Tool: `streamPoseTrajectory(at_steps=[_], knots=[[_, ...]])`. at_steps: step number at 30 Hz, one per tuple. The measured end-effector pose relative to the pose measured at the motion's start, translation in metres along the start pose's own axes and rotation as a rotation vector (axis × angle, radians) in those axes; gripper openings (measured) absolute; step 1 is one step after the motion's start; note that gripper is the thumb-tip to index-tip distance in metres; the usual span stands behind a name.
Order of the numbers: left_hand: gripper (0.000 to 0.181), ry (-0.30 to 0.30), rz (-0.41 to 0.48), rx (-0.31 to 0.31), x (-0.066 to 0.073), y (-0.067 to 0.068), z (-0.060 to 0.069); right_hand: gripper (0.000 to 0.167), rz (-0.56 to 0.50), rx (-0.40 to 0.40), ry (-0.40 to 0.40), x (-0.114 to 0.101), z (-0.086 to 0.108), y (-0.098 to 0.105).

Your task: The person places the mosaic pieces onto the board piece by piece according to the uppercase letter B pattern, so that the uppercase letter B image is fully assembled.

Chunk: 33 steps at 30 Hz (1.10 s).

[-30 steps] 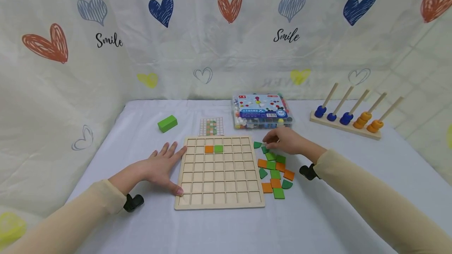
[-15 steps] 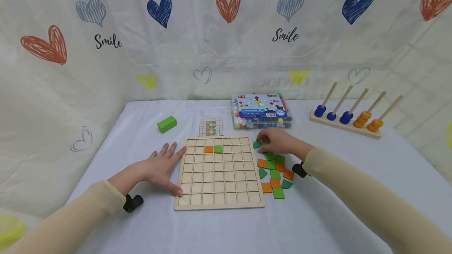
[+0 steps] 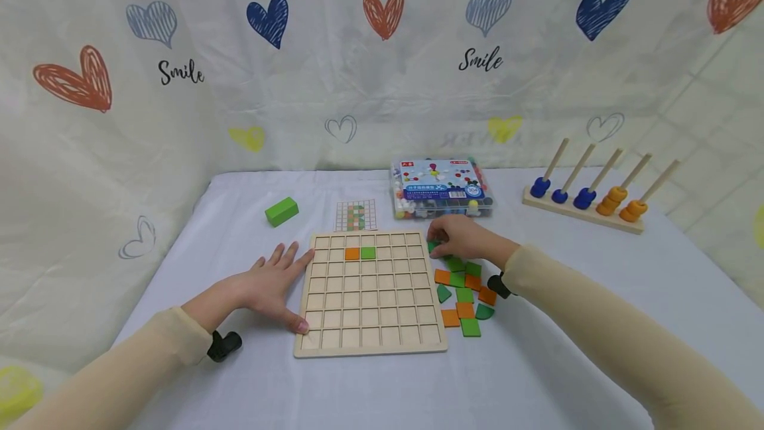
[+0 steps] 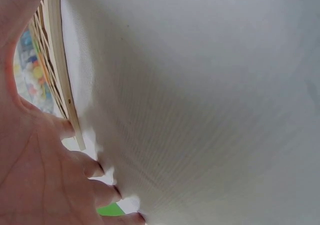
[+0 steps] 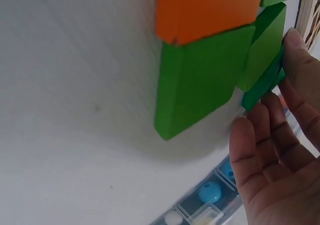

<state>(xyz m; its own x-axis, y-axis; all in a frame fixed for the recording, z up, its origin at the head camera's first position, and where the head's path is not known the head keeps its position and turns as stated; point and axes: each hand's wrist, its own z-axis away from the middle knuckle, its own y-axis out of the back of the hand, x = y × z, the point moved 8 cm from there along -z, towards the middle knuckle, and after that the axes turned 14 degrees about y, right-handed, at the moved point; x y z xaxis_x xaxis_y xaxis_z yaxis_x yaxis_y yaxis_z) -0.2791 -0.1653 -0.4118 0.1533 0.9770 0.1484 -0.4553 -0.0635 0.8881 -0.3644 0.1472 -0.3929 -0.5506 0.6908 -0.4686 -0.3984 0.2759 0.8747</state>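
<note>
A square wooden grid board point(image 3: 370, 297) lies on the table with an orange square tile point(image 3: 353, 253) and a green square tile point(image 3: 368, 253) in neighbouring cells. My left hand point(image 3: 268, 287) rests spread along the board's left side, its thumb on the lower left edge. Past the board's upper right corner, my right hand point(image 3: 462, 237) pinches a dark green quarter-round tile point(image 3: 432, 245) between thumb and fingers. The fingers partly hide it. Just below lie loose orange and green tiles point(image 3: 465, 294), some overlapping. In the right wrist view, a second dark green tile point(image 5: 260, 90) lies by the fingertips.
A printed pattern card point(image 3: 356, 215) lies behind the board. Farther back are a green block point(image 3: 282, 211), a clear plastic box point(image 3: 443, 188) of coloured balls, and a peg stand point(image 3: 585, 210) with blue and orange beads at the right.
My right hand has moved left, from the upper end of the tile pile to the dark green quarter-round tile beside the board, and its fingers now cover part of it. The left hand stays put.
</note>
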Motion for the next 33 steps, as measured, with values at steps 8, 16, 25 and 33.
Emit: streamPoseTrajectory(at_steps=[8,16,25,33], knots=[[0.142,0.0,0.007,0.0,0.001,0.002,0.001,0.016,0.177,-0.083,0.065,-0.013,0.002,0.0],[0.141,0.005,0.012,-0.008,0.0,0.002,0.002,0.021,0.245,-0.034,0.095,-0.019,0.004,0.003],[0.14,-0.002,0.014,-0.009,0.002,0.003,0.003,0.025,0.159,0.065,0.065,-0.019,0.003,0.009],[0.14,-0.003,0.013,-0.007,0.003,0.004,0.004,0.028,-0.175,0.149,0.044,-0.029,-0.004,0.014]])
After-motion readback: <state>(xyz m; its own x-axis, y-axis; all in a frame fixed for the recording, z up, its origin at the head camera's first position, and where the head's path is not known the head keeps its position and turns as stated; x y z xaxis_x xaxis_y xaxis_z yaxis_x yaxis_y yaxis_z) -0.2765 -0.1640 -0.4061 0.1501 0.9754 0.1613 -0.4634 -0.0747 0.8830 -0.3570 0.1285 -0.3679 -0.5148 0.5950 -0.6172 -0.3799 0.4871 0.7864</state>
